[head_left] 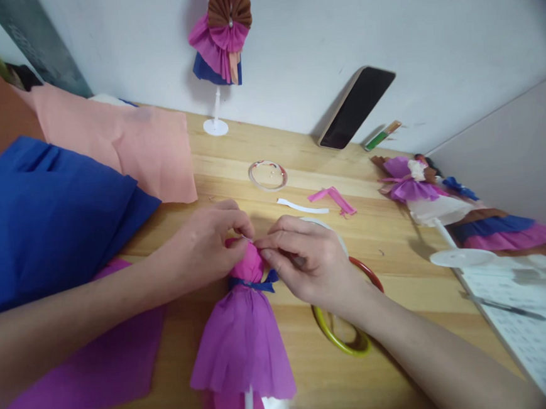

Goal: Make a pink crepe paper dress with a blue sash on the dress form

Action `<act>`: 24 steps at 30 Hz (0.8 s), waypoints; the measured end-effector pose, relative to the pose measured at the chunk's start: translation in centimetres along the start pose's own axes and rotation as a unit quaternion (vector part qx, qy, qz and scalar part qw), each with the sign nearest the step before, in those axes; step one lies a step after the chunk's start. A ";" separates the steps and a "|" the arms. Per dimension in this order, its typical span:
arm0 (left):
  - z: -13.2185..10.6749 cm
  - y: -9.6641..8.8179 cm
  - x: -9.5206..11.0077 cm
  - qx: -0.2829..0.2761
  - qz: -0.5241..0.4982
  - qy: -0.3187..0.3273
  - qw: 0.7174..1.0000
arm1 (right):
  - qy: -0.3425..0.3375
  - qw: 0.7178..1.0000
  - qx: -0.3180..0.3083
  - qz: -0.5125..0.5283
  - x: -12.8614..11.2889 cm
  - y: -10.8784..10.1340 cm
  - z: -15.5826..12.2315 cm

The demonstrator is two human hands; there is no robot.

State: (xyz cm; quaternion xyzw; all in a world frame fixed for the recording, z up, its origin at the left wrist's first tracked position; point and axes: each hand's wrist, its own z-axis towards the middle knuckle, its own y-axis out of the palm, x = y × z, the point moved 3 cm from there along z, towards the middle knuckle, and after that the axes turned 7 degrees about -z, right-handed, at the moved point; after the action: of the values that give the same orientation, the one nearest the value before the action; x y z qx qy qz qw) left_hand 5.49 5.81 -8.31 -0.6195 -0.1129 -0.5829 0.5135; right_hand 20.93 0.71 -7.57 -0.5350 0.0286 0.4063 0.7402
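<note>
A small paper dress [245, 351] in pink and purple lies in front of me on a white stick stand. A dark blue paper sash [253, 285] is tied around its waist, with the knot on the right. At the top of the pink bodice, my left hand [210, 241] is closed, thumb and fingers pinching the left upper edge. My right hand [308, 255] pinches the bodice's right upper edge, close to the left fingertips. Something thin and whitish shows between the left fingertips, too small to name. Scissors with red and yellow handles [343, 344] lie partly under my right hand and forearm.
Blue paper [42, 216], peach paper [150, 151] and purple paper [110, 362] cover the left side. A clear ring [267, 175], a white strip [303, 206] and a pink scrap [333, 198] lie beyond my hands. A phone [357, 106] leans on the wall; finished dresses [225, 41] stand behind and right.
</note>
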 end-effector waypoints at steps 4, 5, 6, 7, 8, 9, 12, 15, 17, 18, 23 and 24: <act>0.0 -0.3 0.2 0.001 -0.009 -0.006 1.000 | 0.009 1.000 0.006 -0.007 0.1 0.0 -0.1; -0.1 -0.3 0.3 0.000 -0.006 -0.006 1.000 | 0.015 1.000 0.004 -0.004 0.1 0.0 -0.1; -0.1 -0.4 0.4 -0.004 -0.002 -0.006 1.000 | 0.021 1.000 0.003 -0.001 0.1 0.0 -0.1; -0.1 -0.4 0.5 -0.010 0.004 -0.007 1.000 | 0.026 1.000 0.002 0.001 0.2 0.0 -0.1; -0.1 -0.4 0.6 -0.015 0.011 -0.006 1.000 | 0.028 1.000 0.001 0.003 0.2 0.0 -0.1; -0.1 -0.4 0.7 -0.020 0.018 -0.004 1.000 | 0.028 1.000 0.000 0.005 0.2 0.0 0.0; -0.1 -0.2 0.7 -0.024 0.026 0.001 0.999 | 0.014 1.000 0.005 0.016 0.1 0.0 0.1; 0.0 -0.1 0.5 -0.019 0.005 -0.019 1.000 | 0.011 1.000 0.005 0.027 0.0 -0.1 0.2; 0.1 0.0 0.3 -0.022 -0.016 -0.040 0.999 | 0.031 0.999 -0.001 0.039 0.1 -0.1 0.2; 0.1 0.0 0.2 -0.023 -0.024 -0.048 0.998 | 0.048 0.998 -0.006 0.048 0.2 -0.1 0.3; 0.1 0.1 -0.2 -0.026 -0.059 -0.087 0.994 | 0.113 0.989 -0.004 0.094 0.6 -0.1 0.3; 0.1 0.1 -0.2 -0.026 -0.065 -0.092 0.993 | 0.118 0.988 0.002 0.100 0.7 0.0 0.3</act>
State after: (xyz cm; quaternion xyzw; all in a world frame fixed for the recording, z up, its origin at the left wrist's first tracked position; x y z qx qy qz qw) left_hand 5.56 5.93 -8.48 -0.6752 -0.1844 -0.5579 0.4459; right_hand 21.33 1.36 -7.76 -0.5723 0.1700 0.4123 0.6881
